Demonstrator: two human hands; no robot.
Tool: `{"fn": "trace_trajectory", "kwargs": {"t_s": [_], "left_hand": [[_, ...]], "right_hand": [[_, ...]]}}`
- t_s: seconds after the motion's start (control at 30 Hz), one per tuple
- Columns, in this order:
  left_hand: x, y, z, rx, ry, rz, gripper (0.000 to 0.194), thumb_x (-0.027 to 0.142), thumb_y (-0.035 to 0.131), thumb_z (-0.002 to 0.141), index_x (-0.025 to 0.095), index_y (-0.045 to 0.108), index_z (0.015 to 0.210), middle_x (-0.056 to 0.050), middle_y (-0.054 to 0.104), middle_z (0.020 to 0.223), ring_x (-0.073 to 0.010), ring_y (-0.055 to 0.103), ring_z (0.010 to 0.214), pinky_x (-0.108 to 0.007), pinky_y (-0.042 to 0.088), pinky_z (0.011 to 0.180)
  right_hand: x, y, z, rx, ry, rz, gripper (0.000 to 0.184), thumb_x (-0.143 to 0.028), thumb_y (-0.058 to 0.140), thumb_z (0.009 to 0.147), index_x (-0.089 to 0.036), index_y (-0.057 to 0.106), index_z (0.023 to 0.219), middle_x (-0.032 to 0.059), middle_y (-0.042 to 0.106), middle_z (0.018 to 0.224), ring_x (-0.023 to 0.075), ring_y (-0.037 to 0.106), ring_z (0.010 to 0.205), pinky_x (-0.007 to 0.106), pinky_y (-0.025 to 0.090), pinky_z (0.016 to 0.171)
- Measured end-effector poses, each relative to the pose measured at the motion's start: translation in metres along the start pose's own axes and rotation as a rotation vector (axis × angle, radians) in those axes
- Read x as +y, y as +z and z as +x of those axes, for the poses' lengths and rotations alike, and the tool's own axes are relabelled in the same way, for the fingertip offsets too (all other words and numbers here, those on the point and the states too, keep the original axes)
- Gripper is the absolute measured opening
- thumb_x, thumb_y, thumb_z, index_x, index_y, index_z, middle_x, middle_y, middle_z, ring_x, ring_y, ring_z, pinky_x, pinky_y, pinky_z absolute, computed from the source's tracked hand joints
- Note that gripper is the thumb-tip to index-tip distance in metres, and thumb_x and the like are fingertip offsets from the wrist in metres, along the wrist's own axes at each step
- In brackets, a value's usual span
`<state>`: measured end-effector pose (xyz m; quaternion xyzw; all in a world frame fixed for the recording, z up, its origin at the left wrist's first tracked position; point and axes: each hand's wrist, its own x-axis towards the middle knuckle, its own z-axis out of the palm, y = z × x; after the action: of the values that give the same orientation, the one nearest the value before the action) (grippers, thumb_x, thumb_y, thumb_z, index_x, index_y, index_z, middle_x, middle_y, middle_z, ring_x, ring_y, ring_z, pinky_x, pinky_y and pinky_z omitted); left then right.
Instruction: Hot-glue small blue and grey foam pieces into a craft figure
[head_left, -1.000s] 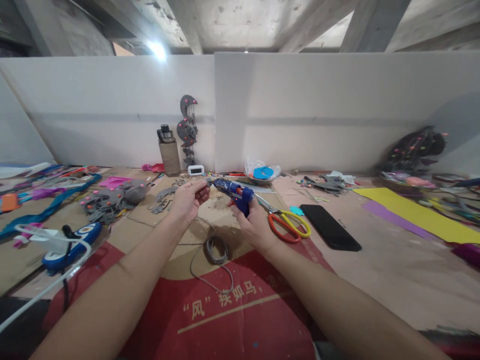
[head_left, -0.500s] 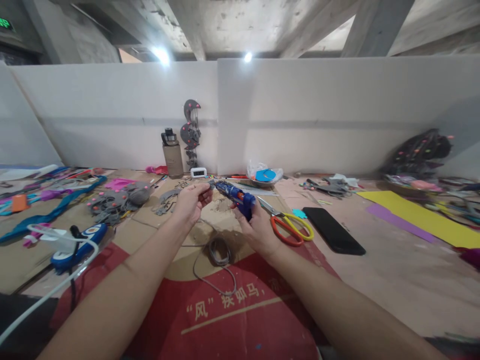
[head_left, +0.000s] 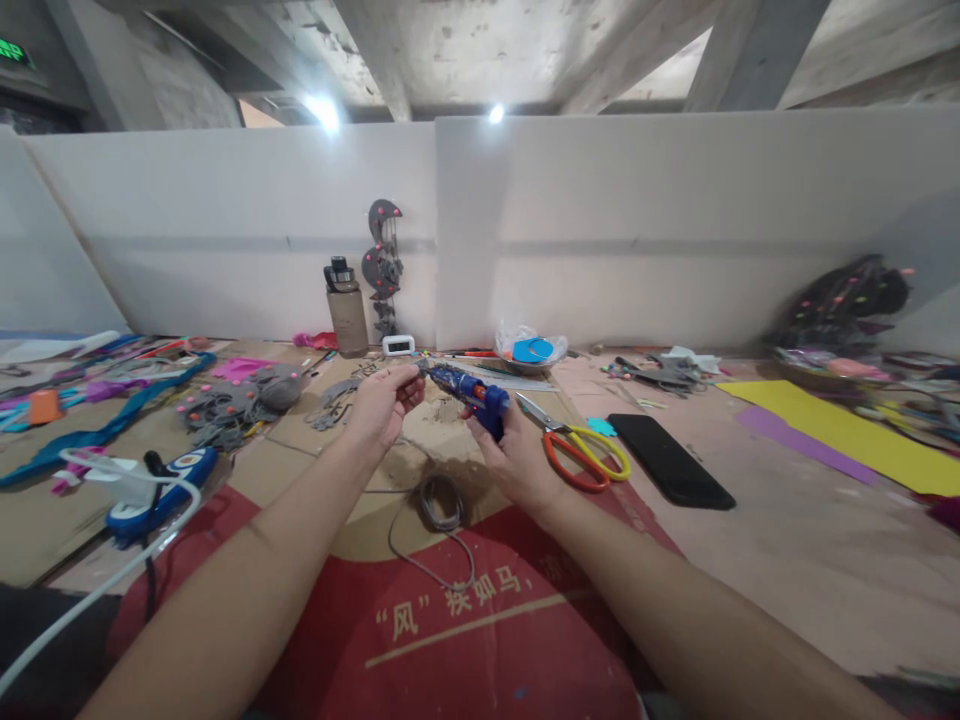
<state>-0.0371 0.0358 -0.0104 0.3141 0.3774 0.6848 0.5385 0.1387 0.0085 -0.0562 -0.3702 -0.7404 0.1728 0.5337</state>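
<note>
My right hand (head_left: 511,450) is wrapped round a blue hot glue gun (head_left: 480,393), its nozzle pointing left. At the nozzle tip, my left hand (head_left: 386,405) pinches something small and greyish that I cannot make out. Under both hands lies a cardboard sheet (head_left: 352,530) with a red printed part. A coil of grey cord (head_left: 441,503) rests on it, one strand looping toward me. Just right of my right hand are scissors (head_left: 581,455) with one red and one yellow handle. Grey cut pieces (head_left: 330,405) lie left of my left hand.
A black phone (head_left: 670,460) lies right of the scissors. At the back stand a bottle (head_left: 347,315), a small white clock (head_left: 398,345) and a bowl (head_left: 536,362). Left are grey pieces with pink dots (head_left: 240,400) and a blue power strip (head_left: 161,495) with a white cable.
The view has shifted very slightly. Both hands keep the same hold, with the glue gun's nozzle still at my left fingertips.
</note>
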Motion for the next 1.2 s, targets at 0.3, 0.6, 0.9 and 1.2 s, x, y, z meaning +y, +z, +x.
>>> {"fn": "trace_trajectory", "kwargs": {"t_s": [0.3,0.6,0.9,1.2], "left_hand": [[-0.0019,-0.0002,-0.0015,-0.039,0.023,0.023,0.014,0.013,0.072,0.059,0.010,0.060,0.066,-0.002,0.060,0.057,-0.0093,0.058,0.053,-0.020,0.047,0.053],[0.0015,0.0007,-0.0015,-0.013,0.005,0.004,0.008,0.009,0.067,0.062,0.011,0.060,0.064,-0.002,0.060,0.055,-0.0083,0.056,0.051,-0.020,0.047,0.053],[0.0001,0.0007,-0.0022,-0.037,0.012,0.021,0.011,0.011,0.070,0.060,0.011,0.060,0.064,-0.002,0.060,0.055,-0.0084,0.056,0.050,-0.020,0.047,0.053],[0.0012,0.0007,-0.0017,0.000,-0.005,0.016,0.007,0.010,0.066,0.063,0.011,0.060,0.065,-0.002,0.061,0.056,-0.0081,0.056,0.050,-0.019,0.047,0.052]], "right_hand": [[0.0018,0.0008,-0.0003,-0.001,0.022,0.009,0.024,-0.036,0.049,0.086,-0.021,0.050,0.105,0.0075,0.065,0.093,0.0217,0.061,0.085,0.036,0.047,0.079],[0.0002,0.0012,-0.0004,-0.003,0.022,-0.001,0.024,-0.036,0.049,0.086,-0.019,0.051,0.103,0.0096,0.064,0.095,0.0228,0.061,0.088,0.038,0.047,0.081],[-0.0011,0.0000,0.0004,-0.009,0.032,0.024,0.023,-0.035,0.049,0.086,-0.020,0.051,0.103,0.0081,0.065,0.093,0.0221,0.061,0.086,0.038,0.048,0.081],[-0.0009,0.0000,0.0007,0.002,0.008,0.023,0.024,-0.034,0.049,0.086,-0.020,0.051,0.105,0.0095,0.064,0.096,0.0219,0.060,0.088,0.038,0.048,0.082]]}}
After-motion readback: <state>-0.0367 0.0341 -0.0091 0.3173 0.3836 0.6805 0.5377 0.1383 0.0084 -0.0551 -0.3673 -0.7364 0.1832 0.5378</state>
